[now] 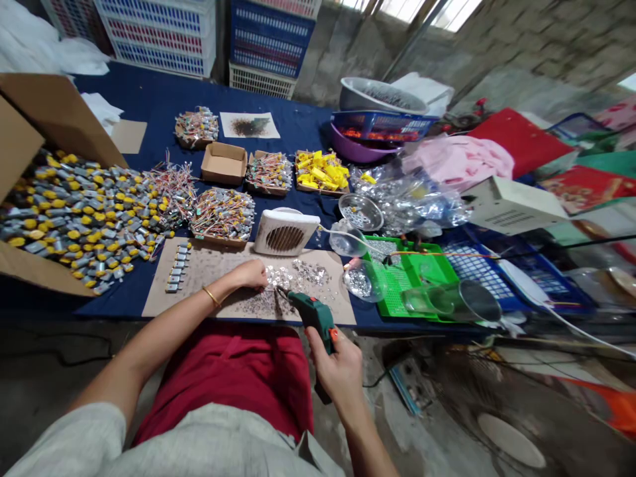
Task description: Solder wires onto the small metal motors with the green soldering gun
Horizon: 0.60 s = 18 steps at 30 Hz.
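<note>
My right hand [338,364] grips a green soldering gun [313,317] by its handle, its tip pointing up-left onto a brown cardboard sheet [209,265]. My left hand [254,274] rests on that sheet with its fingers curled at a heap of small shiny metal parts [298,275], right beside the tool's tip. What the left fingers pinch is too small to make out. A short row of small grey motors [177,268] lies at the sheet's left end.
An open carton [30,159] spills yellow-capped motors [84,212] at left. Small trays of wired parts [223,215], a white fan [285,232], a green tray [412,278], clear cups and bowls, blue baskets and plastic bags crowd the blue table [159,99]. Crates stand behind.
</note>
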Tool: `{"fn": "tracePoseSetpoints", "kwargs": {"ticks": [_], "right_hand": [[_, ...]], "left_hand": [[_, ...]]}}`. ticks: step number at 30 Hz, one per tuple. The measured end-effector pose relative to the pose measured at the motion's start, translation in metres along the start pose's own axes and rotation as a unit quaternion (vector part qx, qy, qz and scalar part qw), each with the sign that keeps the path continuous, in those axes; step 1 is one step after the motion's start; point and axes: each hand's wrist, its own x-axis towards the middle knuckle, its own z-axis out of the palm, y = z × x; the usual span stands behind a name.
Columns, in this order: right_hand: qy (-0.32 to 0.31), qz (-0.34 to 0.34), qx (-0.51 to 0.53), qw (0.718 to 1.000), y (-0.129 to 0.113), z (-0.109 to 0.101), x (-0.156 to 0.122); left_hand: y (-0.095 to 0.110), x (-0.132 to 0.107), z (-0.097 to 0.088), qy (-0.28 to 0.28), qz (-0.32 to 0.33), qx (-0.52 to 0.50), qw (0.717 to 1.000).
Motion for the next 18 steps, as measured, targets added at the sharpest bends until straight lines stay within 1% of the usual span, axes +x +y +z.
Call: {"fn": "tracePoseSetpoints", "kwargs": {"ticks": [9,18], "right_hand": [[-0.001,0.013,0.015,1.0,0.0011,0.0011,-0.0018],[0.01,0.001,0.014,1.0,0.0032,0.0015,-0.0015]], "left_hand": [[-0.0014,0.0006,0.0007,-0.003,0.008,-0.002,1.0],[-0.0045,0.0016,0.002,0.001,0.017,-0.011,1.0]]}}
